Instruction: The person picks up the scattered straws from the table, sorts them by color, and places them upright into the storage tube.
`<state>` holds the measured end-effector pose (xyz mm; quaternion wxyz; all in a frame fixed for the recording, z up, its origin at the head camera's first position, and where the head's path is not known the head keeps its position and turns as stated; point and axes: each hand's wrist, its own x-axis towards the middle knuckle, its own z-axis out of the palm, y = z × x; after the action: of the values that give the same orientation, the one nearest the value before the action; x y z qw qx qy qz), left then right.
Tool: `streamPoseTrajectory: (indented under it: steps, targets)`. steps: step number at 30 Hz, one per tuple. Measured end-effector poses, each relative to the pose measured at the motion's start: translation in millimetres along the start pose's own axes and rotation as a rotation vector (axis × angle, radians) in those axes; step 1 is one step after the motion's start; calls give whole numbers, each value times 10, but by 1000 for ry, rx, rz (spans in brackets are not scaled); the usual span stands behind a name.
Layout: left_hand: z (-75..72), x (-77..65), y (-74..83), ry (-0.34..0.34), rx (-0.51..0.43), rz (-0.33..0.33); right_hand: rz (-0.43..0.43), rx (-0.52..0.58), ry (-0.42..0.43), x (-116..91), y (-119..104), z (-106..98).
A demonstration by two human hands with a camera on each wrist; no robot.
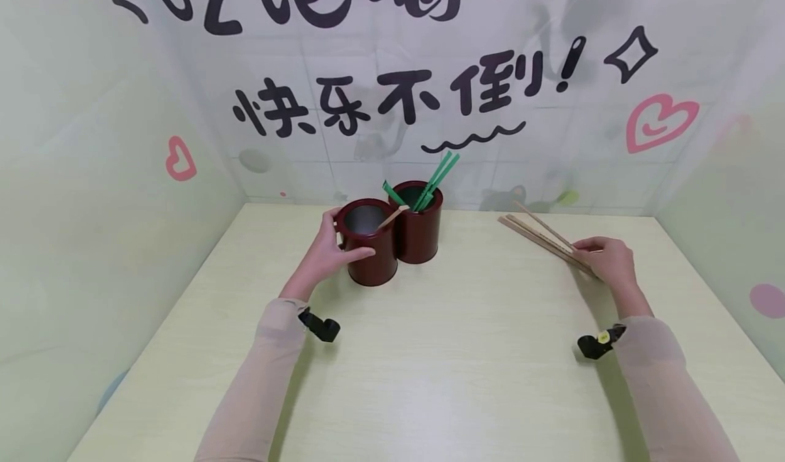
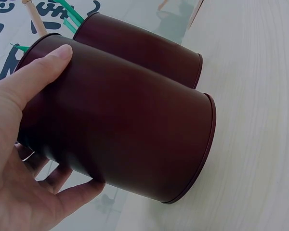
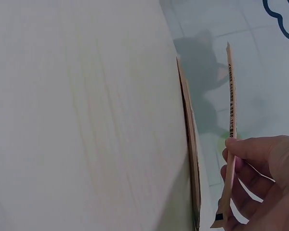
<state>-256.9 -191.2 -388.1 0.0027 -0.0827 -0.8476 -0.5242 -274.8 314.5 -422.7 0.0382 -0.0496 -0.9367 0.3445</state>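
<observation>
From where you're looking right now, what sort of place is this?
Possibly a small staged booth for recording: a pale tabletop is enclosed by printed sheeting that carries black lettering, and a black wrist camera is in view.

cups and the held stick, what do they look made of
Cups: perhaps plastic or coated metal, soft sheen; smooth dark red walls leave it open. Stick: likely wrapped in matte paper, given its printed text and flat, flared end; its inside is hidden.

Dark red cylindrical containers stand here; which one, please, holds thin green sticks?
The farther container holds the green sticks; the nearer one, gripped by the left hand, holds a tan stick.
</observation>
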Motion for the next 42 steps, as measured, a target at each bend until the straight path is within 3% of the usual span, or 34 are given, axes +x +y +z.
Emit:
streamPoseTrajectory:
  steps: [10,17,23,42]
  targets:
    - [-12,-4,-5,2,12,8,-22,176,-40,-54,-305,-7]
    - [-9,-9,13,0,25,20,-72,392,-75,-124,-600,27]
    - [1,1,5,2,30,20,-138,479,-89,-186,-846,52]
    - [1,1,4,5,28,12,-260,782,-195,-274,-1701,379]
